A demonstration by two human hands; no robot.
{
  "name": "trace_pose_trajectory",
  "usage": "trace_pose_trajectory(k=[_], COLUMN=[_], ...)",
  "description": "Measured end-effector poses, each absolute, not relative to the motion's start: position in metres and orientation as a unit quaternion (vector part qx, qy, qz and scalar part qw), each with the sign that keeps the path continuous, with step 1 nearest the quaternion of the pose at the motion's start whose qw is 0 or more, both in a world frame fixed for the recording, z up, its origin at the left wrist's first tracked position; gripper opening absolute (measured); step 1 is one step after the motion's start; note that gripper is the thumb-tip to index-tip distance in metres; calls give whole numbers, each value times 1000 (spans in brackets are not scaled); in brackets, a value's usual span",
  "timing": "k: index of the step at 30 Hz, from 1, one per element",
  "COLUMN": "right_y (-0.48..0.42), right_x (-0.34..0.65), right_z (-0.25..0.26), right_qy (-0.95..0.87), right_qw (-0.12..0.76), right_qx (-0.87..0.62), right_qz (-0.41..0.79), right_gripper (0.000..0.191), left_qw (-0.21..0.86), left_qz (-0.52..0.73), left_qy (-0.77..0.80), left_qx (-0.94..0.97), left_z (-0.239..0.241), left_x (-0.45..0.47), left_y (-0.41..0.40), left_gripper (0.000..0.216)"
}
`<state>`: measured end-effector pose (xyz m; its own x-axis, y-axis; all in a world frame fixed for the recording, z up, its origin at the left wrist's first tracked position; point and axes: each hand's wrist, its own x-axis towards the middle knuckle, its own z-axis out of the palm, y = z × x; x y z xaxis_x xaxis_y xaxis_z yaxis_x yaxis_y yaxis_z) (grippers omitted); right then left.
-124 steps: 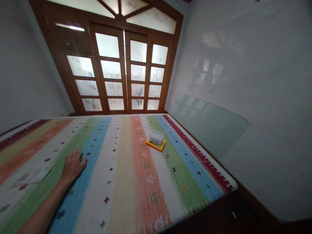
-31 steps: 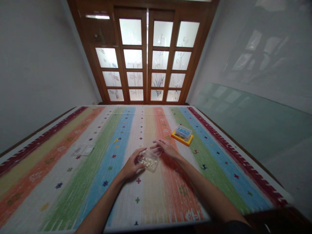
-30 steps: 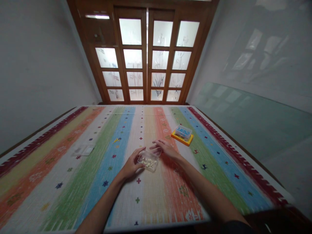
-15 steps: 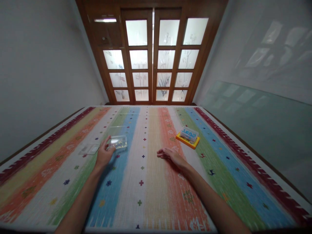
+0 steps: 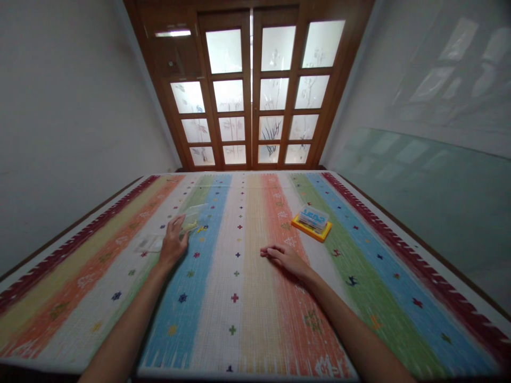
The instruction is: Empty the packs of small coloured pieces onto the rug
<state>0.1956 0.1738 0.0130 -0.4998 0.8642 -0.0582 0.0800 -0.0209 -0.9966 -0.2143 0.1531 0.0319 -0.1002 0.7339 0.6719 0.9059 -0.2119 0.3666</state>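
My left hand grips a clear plastic box by its left side, above the striped cloth. The box is tilted up, and small yellow pieces show at its lower part. Some yellow bits appear at or just past its lower right edge; I cannot tell whether they are inside or out. A flat clear plastic piece, like a lid, lies left of that hand. My right hand rests on the cloth with fingers stretched out and close together, holding nothing.
Beyond my right hand a yellow tray lies on the cloth, with a clear case bearing blue lettering on it. The striped tablecloth covers the table. Walls stand on both sides, and wooden doors with glass panes close the far end.
My left hand has tipped the clear box from nearly level to steeply tilted, and the yellow pieces have shifted to its lower side. My right hand stays nearly still.
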Motion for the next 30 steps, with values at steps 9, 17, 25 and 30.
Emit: trace_pose_trajectory(k=[9, 17, 25, 30], right_y=[175, 174, 174, 174], right_x=[197, 197, 198, 199], right_z=[10, 18, 18, 18], right_qy=[-675, -688, -691, -691], right_qw=[320, 316, 313, 311], right_qx=[-382, -374, -379, -380], right_qz=[544, 535, 530, 530], right_gripper=[37, 35, 33, 32], left_qw=[147, 171, 176, 130], left_qz=[-292, -227, -284, -342], left_qy=[-575, -518, -547, -692], left_qx=[-750, -807, -768, -622], left_z=[33, 36, 55, 60], left_x=[-219, -234, -247, -250], left_y=[148, 142, 146, 163], left_gripper=[48, 51, 44, 57])
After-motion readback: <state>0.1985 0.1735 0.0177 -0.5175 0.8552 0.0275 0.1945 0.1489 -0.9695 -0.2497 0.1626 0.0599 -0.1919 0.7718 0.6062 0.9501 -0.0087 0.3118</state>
